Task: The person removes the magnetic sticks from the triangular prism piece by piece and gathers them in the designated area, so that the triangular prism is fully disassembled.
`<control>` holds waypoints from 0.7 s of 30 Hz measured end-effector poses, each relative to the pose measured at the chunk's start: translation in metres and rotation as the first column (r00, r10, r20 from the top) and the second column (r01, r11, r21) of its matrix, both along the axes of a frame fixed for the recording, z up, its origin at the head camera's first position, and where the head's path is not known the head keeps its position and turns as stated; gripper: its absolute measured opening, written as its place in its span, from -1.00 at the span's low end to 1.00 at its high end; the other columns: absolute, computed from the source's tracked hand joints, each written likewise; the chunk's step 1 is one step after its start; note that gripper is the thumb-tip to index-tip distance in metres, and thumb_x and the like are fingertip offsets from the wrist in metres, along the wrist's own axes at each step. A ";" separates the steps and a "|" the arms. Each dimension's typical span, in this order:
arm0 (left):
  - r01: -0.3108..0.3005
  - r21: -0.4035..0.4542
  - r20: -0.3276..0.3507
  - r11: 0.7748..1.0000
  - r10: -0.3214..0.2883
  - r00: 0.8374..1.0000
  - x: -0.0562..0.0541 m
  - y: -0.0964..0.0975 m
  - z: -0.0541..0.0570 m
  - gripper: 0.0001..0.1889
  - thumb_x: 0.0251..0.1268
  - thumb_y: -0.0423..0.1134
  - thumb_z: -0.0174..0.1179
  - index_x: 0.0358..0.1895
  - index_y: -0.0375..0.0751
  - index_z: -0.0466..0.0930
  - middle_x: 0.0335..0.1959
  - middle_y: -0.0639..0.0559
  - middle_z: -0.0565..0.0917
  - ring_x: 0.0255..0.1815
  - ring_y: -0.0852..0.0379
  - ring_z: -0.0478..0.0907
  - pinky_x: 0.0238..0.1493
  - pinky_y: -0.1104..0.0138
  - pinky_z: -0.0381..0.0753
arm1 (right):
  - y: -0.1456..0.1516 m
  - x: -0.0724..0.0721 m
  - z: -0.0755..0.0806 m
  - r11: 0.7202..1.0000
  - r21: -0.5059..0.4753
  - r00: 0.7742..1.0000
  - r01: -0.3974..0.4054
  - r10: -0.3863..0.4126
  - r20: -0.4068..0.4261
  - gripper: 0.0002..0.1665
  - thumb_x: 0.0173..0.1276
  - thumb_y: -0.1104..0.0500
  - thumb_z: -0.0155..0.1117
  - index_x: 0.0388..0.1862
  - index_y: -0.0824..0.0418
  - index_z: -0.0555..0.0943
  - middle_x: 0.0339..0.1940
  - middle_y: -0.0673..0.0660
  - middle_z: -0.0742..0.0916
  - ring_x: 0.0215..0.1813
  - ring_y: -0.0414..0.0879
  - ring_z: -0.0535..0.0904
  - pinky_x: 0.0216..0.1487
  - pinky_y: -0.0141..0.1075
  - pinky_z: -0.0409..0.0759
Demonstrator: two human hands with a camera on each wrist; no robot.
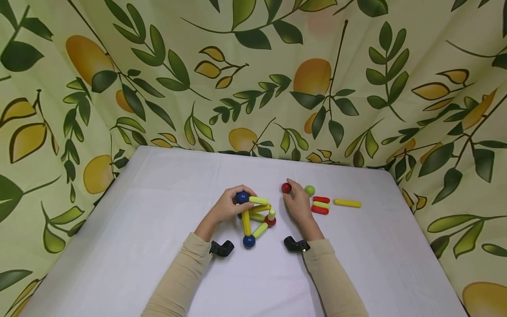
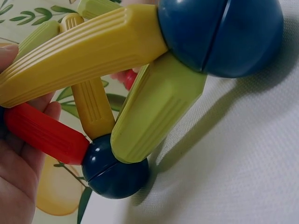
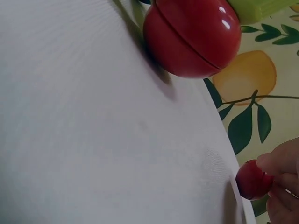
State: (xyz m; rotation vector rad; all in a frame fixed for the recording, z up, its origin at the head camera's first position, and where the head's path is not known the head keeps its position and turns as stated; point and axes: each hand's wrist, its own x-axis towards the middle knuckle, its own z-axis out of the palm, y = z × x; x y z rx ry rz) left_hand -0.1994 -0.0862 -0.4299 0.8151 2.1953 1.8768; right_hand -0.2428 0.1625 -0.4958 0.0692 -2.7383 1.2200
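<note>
My left hand point(image 1: 226, 207) holds a built frame of balls and rods at its upper blue ball point(image 1: 242, 197), fingers behind it and thumb in front. Another blue ball point(image 1: 249, 241) forms the near corner, joined to a yellow rod point(image 1: 246, 222) and a lime rod point(image 1: 260, 230). At the frame's right is a red ball point(image 1: 270, 221) with a short lime rod point(image 1: 271, 214) standing up from it. A red rod point(image 2: 46, 134) shows by the left fingers in the left wrist view. Between thumb and fingers, my right hand point(image 1: 299, 206) pinches a loose red ball point(image 3: 254, 179).
Right of my right hand lie a green ball point(image 1: 310, 190), two red rods point(image 1: 320, 210) with a lime rod point(image 1: 321, 204) between them, and a longer yellow rod point(image 1: 347, 203). The white-covered table point(image 1: 170, 176) ends at a leaf-patterned curtain point(image 1: 222, 110).
</note>
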 end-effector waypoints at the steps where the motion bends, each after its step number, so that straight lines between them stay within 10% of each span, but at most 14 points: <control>1: -0.001 -0.001 0.002 1.000 0.001 1.000 0.000 0.000 0.000 -0.74 0.15 -0.49 0.21 -0.08 -0.50 0.51 -0.07 -0.37 0.57 -0.11 0.07 0.50 -0.09 0.48 0.55 | 0.001 0.002 0.001 1.000 -0.005 1.000 -0.002 0.002 -0.005 -0.37 0.32 0.28 0.17 0.38 0.20 0.34 0.37 0.21 0.45 0.43 0.10 0.29 0.38 0.00 0.32; 21: -0.003 -0.008 0.009 1.000 0.003 1.000 -0.002 0.000 -0.003 -0.75 0.16 -0.47 0.21 -0.08 -0.48 0.52 -0.08 -0.33 0.58 -0.13 0.08 0.49 -0.10 0.47 0.55 | 0.003 0.054 0.018 0.930 -0.311 0.981 -0.195 0.189 -0.050 -0.58 0.34 0.31 0.18 0.19 0.25 0.49 0.16 0.19 0.62 0.21 0.03 0.53 0.21 -0.28 0.51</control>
